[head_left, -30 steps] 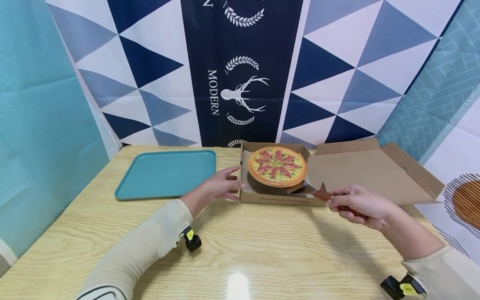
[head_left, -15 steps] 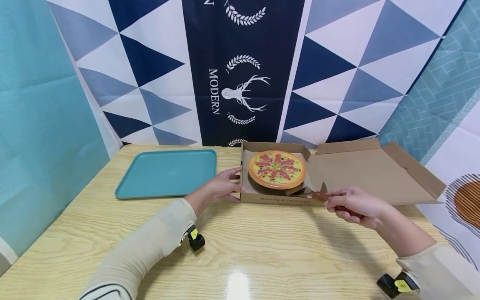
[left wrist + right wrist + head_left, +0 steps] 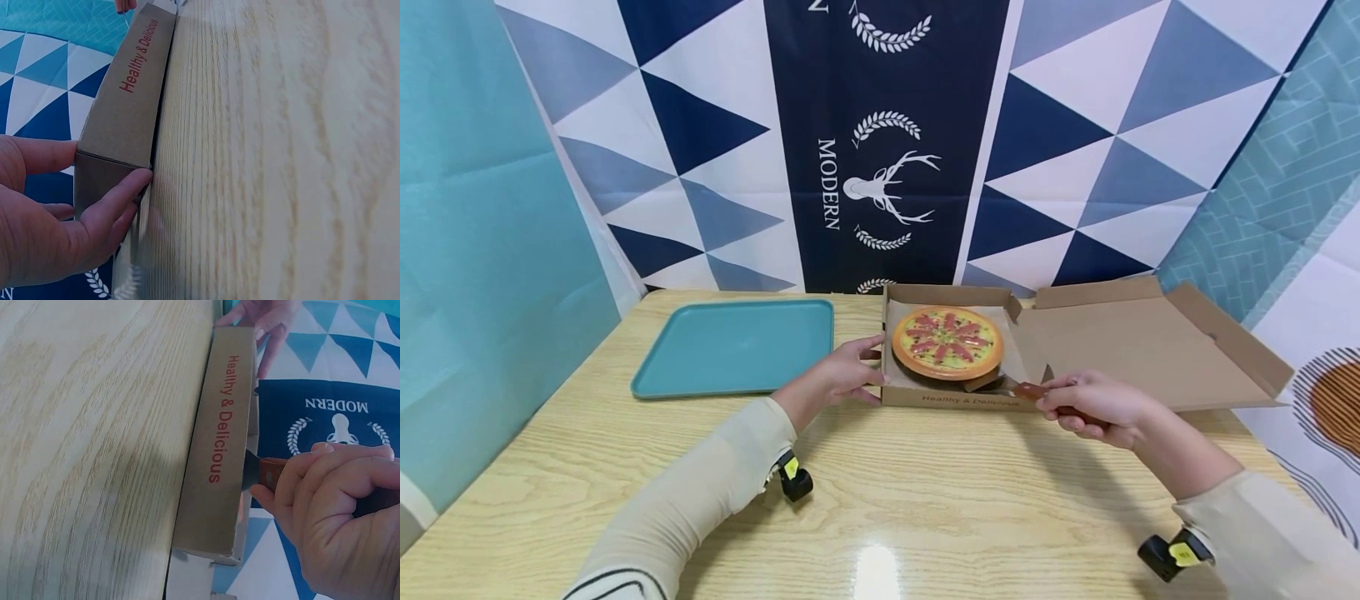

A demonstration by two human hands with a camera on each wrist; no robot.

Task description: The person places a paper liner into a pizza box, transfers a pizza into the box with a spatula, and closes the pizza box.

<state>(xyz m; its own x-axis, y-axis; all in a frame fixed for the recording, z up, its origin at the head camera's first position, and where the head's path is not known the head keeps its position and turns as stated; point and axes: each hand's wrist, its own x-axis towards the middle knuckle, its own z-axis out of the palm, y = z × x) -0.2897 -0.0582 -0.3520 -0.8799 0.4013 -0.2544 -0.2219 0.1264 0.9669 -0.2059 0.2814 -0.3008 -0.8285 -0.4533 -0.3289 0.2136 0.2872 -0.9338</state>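
A round pizza with an orange crust and red strips on top lies tilted in an open cardboard pizza box. My right hand grips the brown wooden handle of a spatula. Its metal neck crosses the box's front wall in the right wrist view, and the blade's far part is hidden at the pizza's front right. My left hand touches the box's left wall with spread fingers. In the left wrist view, its fingertips meet the box's front corner.
A teal rectangular tray lies left of the box. The box's lid is folded open to the right. All stand on a wooden table, with a patterned cloth hanging right behind.
The pizza has come down into the box and shifted slightly left. My right hand has moved left and a little down with the spatula. My left hand stays at the box wall.
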